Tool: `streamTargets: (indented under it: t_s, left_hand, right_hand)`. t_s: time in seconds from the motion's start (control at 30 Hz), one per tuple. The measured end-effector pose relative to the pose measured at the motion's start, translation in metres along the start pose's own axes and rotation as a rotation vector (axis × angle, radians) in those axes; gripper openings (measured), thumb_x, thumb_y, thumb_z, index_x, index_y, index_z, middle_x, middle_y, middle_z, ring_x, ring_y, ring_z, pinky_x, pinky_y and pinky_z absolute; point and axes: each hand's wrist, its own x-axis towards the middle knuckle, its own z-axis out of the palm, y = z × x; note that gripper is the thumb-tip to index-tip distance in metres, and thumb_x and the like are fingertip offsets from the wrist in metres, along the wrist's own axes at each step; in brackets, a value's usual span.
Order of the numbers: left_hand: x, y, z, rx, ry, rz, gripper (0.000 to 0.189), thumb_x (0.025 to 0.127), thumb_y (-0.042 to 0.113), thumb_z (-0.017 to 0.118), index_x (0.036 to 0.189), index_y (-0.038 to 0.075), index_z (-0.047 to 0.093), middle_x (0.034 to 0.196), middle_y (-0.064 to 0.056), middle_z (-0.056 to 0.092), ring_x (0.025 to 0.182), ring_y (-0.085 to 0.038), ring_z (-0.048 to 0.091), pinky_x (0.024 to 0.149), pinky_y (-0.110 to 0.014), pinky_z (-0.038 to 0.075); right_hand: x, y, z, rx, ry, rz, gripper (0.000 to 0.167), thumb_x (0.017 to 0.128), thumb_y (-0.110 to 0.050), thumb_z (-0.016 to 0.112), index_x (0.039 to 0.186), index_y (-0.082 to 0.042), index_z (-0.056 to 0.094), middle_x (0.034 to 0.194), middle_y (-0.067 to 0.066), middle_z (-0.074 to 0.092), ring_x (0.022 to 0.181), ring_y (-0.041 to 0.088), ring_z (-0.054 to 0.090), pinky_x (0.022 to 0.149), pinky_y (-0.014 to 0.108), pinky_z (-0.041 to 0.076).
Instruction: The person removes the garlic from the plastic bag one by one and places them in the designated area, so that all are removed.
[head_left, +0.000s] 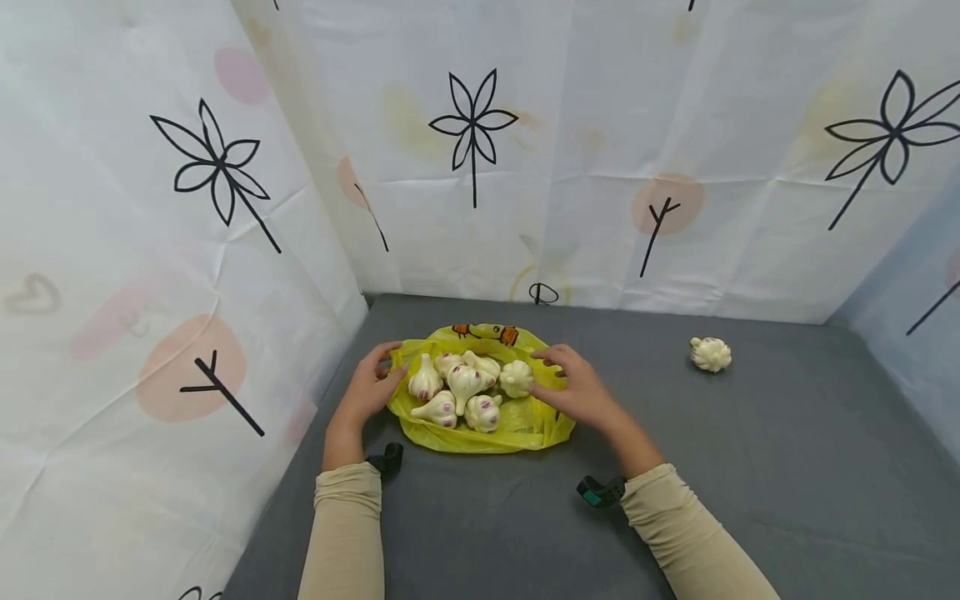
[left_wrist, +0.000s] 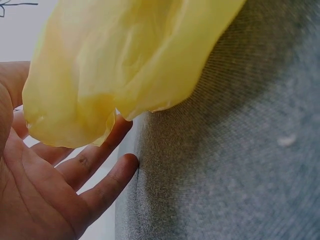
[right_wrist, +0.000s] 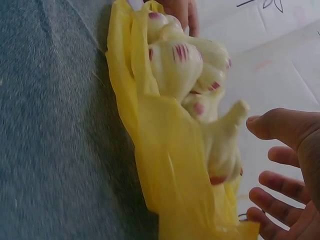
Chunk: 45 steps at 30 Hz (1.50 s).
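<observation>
- Here's my left hand (head_left: 367, 387) at the left side of the yellow bag (head_left: 517, 440), fingers loosely spread and touching the plastic, the grip released.
- Over on the right, my right hand (head_left: 577, 387) is released as well: fingers apart, thumb pointing at the rightmost garlic bulb (head_left: 517, 379) (whether it touches, I cannot tell).
- Between my two hands sits the bag itself, mouth spread wide and edge crumpled, with an orange and black print (head_left: 487, 333) along its far rim.
- And inside it, a heap of pale garlic bulbs (head_left: 465, 383), several with purple marks, bunched toward the left and middle.
- Well apart, far right on the grey table (head_left: 750, 500), one lone bulb (head_left: 710, 354) lies by itself.
- Beige sleeves (head_left: 345, 533) on both my arms, a dark band at each wrist, and beyond the table's far edge, a white cloth (head_left: 585, 100) patterned with black flowers.
</observation>
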Motion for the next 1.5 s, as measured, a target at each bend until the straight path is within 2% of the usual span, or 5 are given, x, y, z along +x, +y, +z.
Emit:
streamTargets:
  t_s: [0.3,0.47,0.7,1.13,1.5]
  left_hand:
    - [-0.003,0.001,0.001,-0.016,-0.015,-0.005,0.055,0.110,0.031,0.058,0.162,0.023,0.042,0.166,-0.022,0.036,0.145,-0.047,0.050,0.109,-0.061,0.052]
    - [-0.004,0.000,0.001,-0.037,-0.010,-0.008,0.054,0.110,0.030,0.059,0.162,0.023,0.043,0.167,-0.021,0.034,0.147,-0.047,0.048,0.109,-0.062,0.051]
    - [-0.004,0.000,0.001,-0.038,-0.012,-0.013,0.055,0.110,0.030,0.059,0.162,0.024,0.043,0.167,-0.021,0.034,0.148,-0.048,0.046,0.110,-0.063,0.050]
    - [-0.005,-0.001,0.001,-0.046,-0.014,-0.009,0.054,0.110,0.029,0.059,0.162,0.023,0.043,0.167,-0.022,0.033,0.148,-0.048,0.047,0.110,-0.063,0.050]
    - [-0.004,0.001,0.001,-0.029,-0.008,-0.021,0.055,0.110,0.031,0.060,0.162,0.024,0.043,0.165,-0.021,0.036,0.145,-0.046,0.050,0.108,-0.061,0.052]
  right_hand:
    - [0.010,-0.007,0.018,-0.033,-0.073,-0.007,0.058,0.095,-0.024,0.082,0.146,-0.006,0.062,0.148,0.015,0.056,0.134,0.039,0.058,0.105,0.062,0.052]
    - [0.013,-0.005,0.024,-0.035,-0.081,-0.012,0.053,0.095,-0.018,0.081,0.144,-0.006,0.063,0.146,0.016,0.056,0.133,0.038,0.058,0.105,0.059,0.052]
    - [0.015,0.000,0.030,-0.032,-0.104,0.022,0.047,0.096,-0.015,0.080,0.141,-0.010,0.066,0.146,0.013,0.055,0.134,0.035,0.058,0.105,0.055,0.054]
    - [0.013,0.002,0.027,-0.009,-0.061,0.008,0.046,0.096,-0.014,0.081,0.139,-0.013,0.067,0.146,0.011,0.057,0.134,0.035,0.058,0.107,0.058,0.053]
    - [0.006,-0.001,0.011,0.035,0.035,0.016,0.049,0.093,-0.015,0.084,0.139,-0.013,0.068,0.144,0.015,0.058,0.129,0.037,0.060,0.102,0.062,0.055]
